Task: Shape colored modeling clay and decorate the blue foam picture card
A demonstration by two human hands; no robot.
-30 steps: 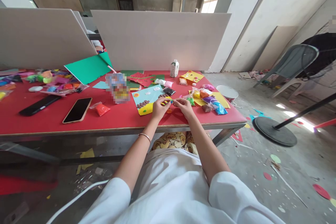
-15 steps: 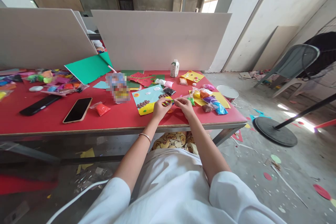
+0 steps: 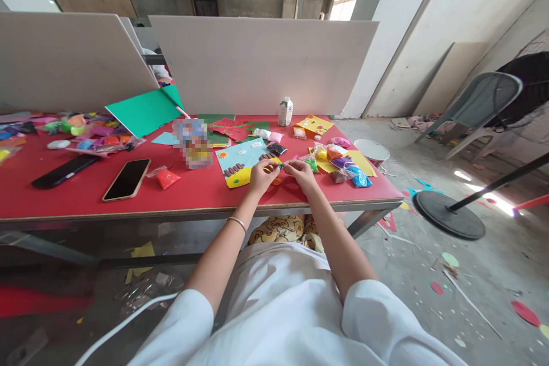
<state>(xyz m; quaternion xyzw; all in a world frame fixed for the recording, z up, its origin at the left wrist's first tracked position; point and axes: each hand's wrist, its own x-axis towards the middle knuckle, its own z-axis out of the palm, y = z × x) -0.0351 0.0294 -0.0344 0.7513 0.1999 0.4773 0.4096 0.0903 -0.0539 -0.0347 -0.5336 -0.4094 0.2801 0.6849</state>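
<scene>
My left hand and my right hand meet over the table's front edge, fingertips pinched together. Between them shows a small green piece of modelling clay, partly hidden by the fingers. Just left of and behind my left hand lies a light blue card picture with a sun, white clouds, brown log-like shapes and a yellow strip along its bottom. A small orange piece lies below the fingertips. To the right of my right hand are several bags of coloured clay, among them a blue bag.
On the red table lie a phone, a black case, a bag of orange-red clay and a bag of black clay. A carton bottle stands at the back before a white board.
My hands stay almost in place; the fingertips shift slightly, and the green clay shows a little differently between them. Nothing else has visibly moved.
</scene>
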